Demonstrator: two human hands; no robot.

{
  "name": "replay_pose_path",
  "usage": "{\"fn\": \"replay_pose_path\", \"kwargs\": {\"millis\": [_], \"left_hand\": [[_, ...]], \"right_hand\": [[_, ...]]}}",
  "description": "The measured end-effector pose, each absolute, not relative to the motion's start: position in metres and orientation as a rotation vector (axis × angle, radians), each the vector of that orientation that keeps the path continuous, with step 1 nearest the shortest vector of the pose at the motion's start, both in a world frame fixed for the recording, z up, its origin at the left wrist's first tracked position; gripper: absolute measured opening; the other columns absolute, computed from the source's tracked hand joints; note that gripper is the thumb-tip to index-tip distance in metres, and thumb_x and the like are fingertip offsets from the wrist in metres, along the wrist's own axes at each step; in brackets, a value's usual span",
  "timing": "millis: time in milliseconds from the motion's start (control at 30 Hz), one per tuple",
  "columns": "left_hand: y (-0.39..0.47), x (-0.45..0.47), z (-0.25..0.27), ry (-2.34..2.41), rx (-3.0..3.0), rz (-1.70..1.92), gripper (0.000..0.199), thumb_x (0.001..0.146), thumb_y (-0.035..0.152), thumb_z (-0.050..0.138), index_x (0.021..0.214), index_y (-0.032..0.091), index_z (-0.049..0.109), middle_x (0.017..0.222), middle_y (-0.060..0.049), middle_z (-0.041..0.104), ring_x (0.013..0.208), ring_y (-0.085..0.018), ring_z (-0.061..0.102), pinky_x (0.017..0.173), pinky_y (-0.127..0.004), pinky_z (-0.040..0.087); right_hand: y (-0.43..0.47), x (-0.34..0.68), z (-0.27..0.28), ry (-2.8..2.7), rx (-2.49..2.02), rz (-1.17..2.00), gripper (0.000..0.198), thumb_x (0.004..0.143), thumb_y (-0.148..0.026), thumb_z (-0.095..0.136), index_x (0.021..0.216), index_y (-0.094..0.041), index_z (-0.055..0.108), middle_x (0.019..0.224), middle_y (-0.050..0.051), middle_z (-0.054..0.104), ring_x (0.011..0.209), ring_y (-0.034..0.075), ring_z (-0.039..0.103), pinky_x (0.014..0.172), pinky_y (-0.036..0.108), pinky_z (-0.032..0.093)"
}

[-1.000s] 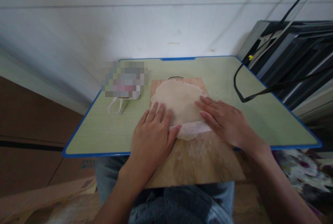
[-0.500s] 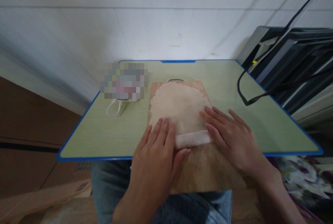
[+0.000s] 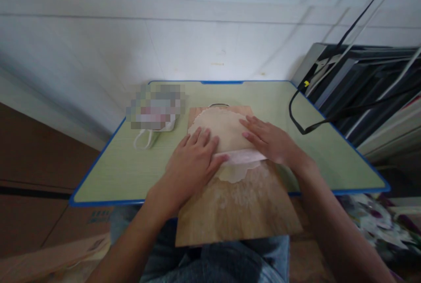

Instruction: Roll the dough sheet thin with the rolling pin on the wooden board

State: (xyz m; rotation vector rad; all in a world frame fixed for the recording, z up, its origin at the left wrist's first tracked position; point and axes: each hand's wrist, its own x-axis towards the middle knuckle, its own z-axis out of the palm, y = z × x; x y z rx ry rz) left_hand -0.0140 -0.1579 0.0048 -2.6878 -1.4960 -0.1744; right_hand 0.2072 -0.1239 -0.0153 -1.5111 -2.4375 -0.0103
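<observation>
A wide, thin sheet of pale dough lies on a wooden board. Across it runs a pale rolling pin, its ends hidden beneath my hands. My left hand lies flat over the left end, fingers stretched forward onto the dough and thumb along the pin. Over the right end rests my right hand, open, its fingers reaching inward across the sheet. A ragged flap of dough shows on the near side of the pin.
The board lies on a pale green table with a blue rim and juts past its near edge over my legs. A blurred-out item with a white loop sits at left. At right, a black cable hangs over the table beside dark stacked panels.
Both hands and the rolling pin have moved forward, away from me. A near flap of dough and more bare board now show behind the pin. The view has shifted slightly.
</observation>
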Motion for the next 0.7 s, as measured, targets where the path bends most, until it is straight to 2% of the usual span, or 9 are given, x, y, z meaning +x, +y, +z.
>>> {"fn": "replay_pose_path", "kwargs": {"millis": [133,233,333,433,533,700], "left_hand": [[-0.144,-0.017,0.007,-1.464,-2.715,-0.166,0.052,0.097,0.047,0.03,0.13,0.011,0.05,0.139,-0.017,0.047,0.134,-0.028,0.037,0.109,-0.047,0.03],[-0.162,-0.012,0.004,-1.552,-2.632,-0.205,0.049,0.095,0.046,0.038,0.131,0.015,0.049,0.141,-0.015,0.045,0.134,-0.03,0.037,0.108,-0.048,0.033],[-0.194,-0.007,-0.004,-1.58,-2.512,-0.288,0.048,0.092,0.043,0.045,0.13,0.015,0.051,0.14,-0.015,0.047,0.13,-0.032,0.042,0.104,-0.049,0.038],[-0.226,-0.008,-0.014,-1.471,-2.437,-0.396,0.057,0.094,0.048,0.032,0.131,0.008,0.048,0.135,-0.02,0.05,0.124,-0.034,0.049,0.094,-0.049,0.047],[-0.242,-0.011,-0.02,-1.336,-2.424,-0.433,0.058,0.096,0.047,0.023,0.132,0.008,0.047,0.136,-0.02,0.05,0.123,-0.033,0.05,0.089,-0.046,0.05],[-0.22,-0.008,-0.014,-1.434,-2.425,-0.325,0.06,0.093,0.048,0.035,0.131,0.003,0.048,0.134,-0.022,0.051,0.121,-0.034,0.052,0.094,-0.049,0.046]], "right_hand": [[-0.112,0.204,-0.015,-2.45,-1.476,0.043,0.051,0.098,-0.038,0.023,0.135,-0.013,0.047,0.14,0.012,0.047,0.133,0.022,0.036,0.107,0.043,0.035],[-0.136,0.203,-0.013,-2.394,-1.519,-0.05,0.052,0.097,-0.04,0.024,0.134,-0.012,0.048,0.138,0.014,0.049,0.132,0.024,0.039,0.105,0.047,0.036],[-0.176,0.204,-0.014,-2.346,-1.54,-0.116,0.047,0.098,-0.036,0.024,0.131,-0.017,0.051,0.136,0.011,0.052,0.128,0.024,0.044,0.101,0.049,0.04],[-0.212,0.207,-0.019,-2.362,-1.524,-0.189,0.043,0.098,-0.035,0.03,0.135,-0.02,0.046,0.14,0.008,0.047,0.13,0.023,0.041,0.104,0.054,0.033],[-0.226,0.208,-0.026,-2.309,-1.532,-0.225,0.043,0.097,-0.035,0.032,0.137,-0.022,0.04,0.142,0.007,0.045,0.135,0.023,0.034,0.106,0.058,0.028],[-0.192,0.202,-0.021,-2.323,-1.574,-0.157,0.047,0.098,-0.038,0.026,0.14,-0.022,0.037,0.142,0.008,0.044,0.133,0.022,0.037,0.106,0.055,0.029]]}}
